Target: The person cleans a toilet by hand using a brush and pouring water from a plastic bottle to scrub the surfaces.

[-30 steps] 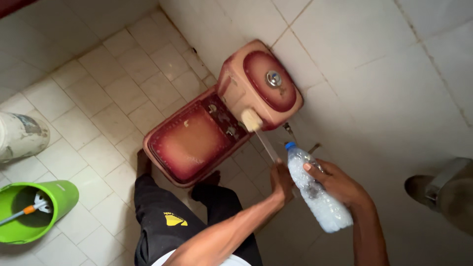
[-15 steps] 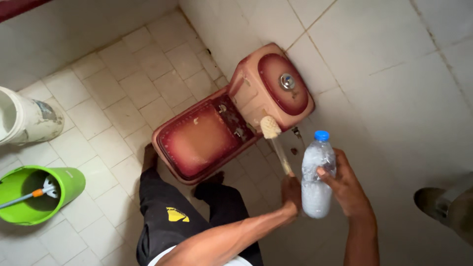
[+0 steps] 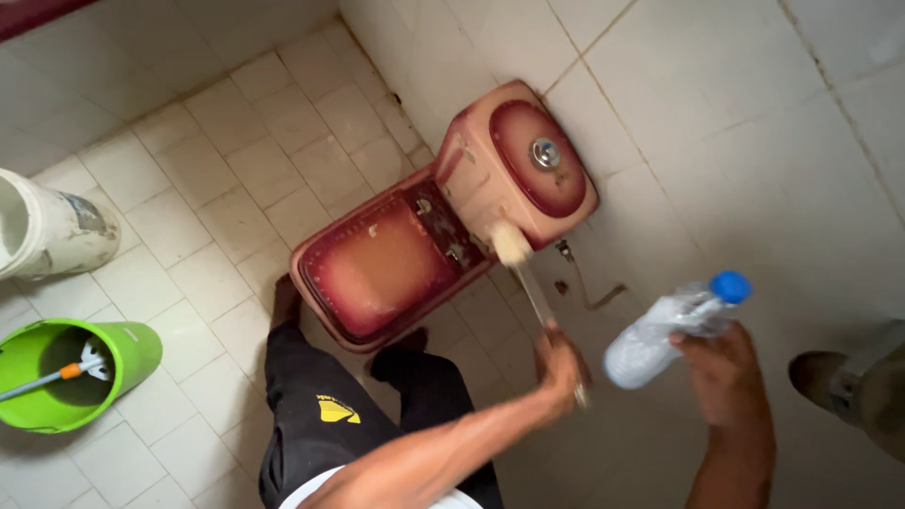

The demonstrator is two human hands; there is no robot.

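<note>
— Two hands, two things: what does each one hold?

— The left hand [image 3: 558, 363] is clenched round the thin pale handle of a scrubbing brush [image 3: 524, 273]. The right hand [image 3: 721, 372] grips a clear plastic bottle [image 3: 671, 325] from below, fingers wrapped round its lower body.

— What are they made of, by the look of them?

— The brush has a cream, rounded, bristly head on a straight slim stick. The bottle is crumpled see-through plastic with a blue screw cap, lying tilted nearly on its side, cap pointing right and slightly up; its inside looks whitish and frothy.

— And where does the brush head sit?

— It presses against the front of the cistern [image 3: 514, 165], just where that meets the back of the toilet [image 3: 382, 269]. Both are glazed ceramic, blotchy pinkish-red, darker in the middle; the lid is shut, flat, rounded at the corners. A metal flush button sits on the cistern's top.

— How far is the bottle from the brush?

— Near the handle end, just to its right, apart from the left hand and well clear of the brush head.

— Anything else around?

— Square off-white tiles on floor and wall, dull and stained. A bright green plastic bucket [image 3: 113, 363] with a mop head in it stands at the left, and a smeared white bucket [image 3: 66, 231] lies above it. The person's legs, in black trousers, stand at the toilet's near edge.
</note>
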